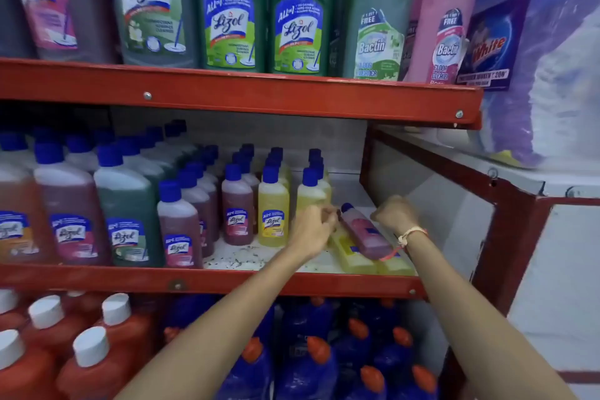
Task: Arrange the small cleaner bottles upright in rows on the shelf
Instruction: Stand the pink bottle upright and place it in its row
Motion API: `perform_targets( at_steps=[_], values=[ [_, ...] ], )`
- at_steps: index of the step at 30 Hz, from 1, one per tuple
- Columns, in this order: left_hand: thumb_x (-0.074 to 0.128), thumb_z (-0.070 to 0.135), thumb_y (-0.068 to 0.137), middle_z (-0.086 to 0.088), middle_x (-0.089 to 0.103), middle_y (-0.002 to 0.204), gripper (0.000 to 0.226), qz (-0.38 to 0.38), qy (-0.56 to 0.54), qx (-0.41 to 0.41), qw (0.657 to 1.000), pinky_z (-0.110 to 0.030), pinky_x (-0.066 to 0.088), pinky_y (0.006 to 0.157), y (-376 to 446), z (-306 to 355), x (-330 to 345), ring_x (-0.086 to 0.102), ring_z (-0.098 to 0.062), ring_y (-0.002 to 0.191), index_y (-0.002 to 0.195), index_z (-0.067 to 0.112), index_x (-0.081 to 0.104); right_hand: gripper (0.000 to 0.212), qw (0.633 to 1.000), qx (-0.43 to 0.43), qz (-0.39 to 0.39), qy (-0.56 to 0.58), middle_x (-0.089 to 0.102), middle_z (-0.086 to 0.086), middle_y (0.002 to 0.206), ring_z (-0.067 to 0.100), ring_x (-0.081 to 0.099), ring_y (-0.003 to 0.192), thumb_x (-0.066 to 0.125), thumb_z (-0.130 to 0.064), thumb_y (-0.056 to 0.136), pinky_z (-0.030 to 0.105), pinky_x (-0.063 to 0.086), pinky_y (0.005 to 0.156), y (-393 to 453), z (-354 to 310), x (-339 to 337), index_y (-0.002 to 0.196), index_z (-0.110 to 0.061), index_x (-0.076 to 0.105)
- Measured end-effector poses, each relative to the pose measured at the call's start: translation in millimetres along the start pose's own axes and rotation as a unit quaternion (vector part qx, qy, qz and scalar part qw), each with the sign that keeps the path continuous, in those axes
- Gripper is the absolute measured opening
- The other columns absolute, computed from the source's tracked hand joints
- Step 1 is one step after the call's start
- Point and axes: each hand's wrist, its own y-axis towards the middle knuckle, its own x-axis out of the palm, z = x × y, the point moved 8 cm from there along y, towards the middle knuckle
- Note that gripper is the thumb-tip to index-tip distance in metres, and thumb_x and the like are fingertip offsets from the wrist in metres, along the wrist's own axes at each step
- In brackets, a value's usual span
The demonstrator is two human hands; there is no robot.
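Small blue-capped cleaner bottles stand upright in rows on the middle shelf (227, 281): maroon ones (237, 208) and yellow ones (273, 209). At the shelf's right end a pink bottle (363, 232) lies on its side across several flat-lying yellow bottles (352, 256). My left hand (313, 227) is curled in front of the lower part of the rightmost standing yellow bottle (310, 193), its fingertips close to the pink bottle's cap; whether it grips anything is hidden. My right hand (394, 214), with a thread band at the wrist, is a closed fist just right of the pink bottle, nothing visible in it.
Larger bottles (126, 208) fill the shelf's left half. Tall green and pink bottles (229, 10) stand on the shelf above, orange (94, 364) and blue (308, 367) ones below. A red frame post (496, 230) bounds the right end. Dark specks lie on the shelf floor.
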Motion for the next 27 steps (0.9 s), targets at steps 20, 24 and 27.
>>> perform_targets(
  at_steps=[20, 24, 27],
  values=[
    [0.064, -0.010, 0.078, -0.028, 0.057, 0.126, 0.044, -0.084, -0.312, -0.232, 0.917, -0.039, 0.053, 0.085, 5, -33, 48, 0.060, -0.039, 0.111, 0.119, -0.016, 0.052, 0.058, 0.907, 0.128, -0.233, 0.327, 0.071, 0.018, 0.094, 0.023, 0.070, 0.073, 0.081, -0.015, 0.072, 0.030, 0.059, 0.049, -39, 16, 28, 0.118, 0.009, 0.055],
    [0.066, -0.007, 0.077, -0.030, 0.059, 0.123, 0.047, -0.077, -0.306, -0.194, 0.929, -0.039, 0.055, 0.080, -3, -35, 23, 0.063, -0.037, 0.105, 0.121, -0.014, 0.051, 0.055, 0.903, 0.091, -0.225, 0.355, 0.070, 0.017, 0.099, 0.020, 0.069, 0.075, 0.078, -0.013, 0.075, 0.026, 0.059, 0.052, -60, -3, 25, 0.120, 0.008, 0.056],
    [0.070, -0.005, 0.074, -0.025, 0.063, 0.118, 0.048, -0.059, -0.294, -0.156, 0.941, -0.035, 0.060, 0.073, -8, -38, -2, 0.062, -0.032, 0.098, 0.118, -0.013, 0.054, 0.045, 0.887, 0.067, -0.222, 0.399, 0.068, 0.015, 0.097, 0.018, 0.067, 0.076, 0.075, -0.008, 0.077, 0.025, 0.060, 0.054, -79, -25, 28, 0.115, 0.004, 0.056]
  ],
)
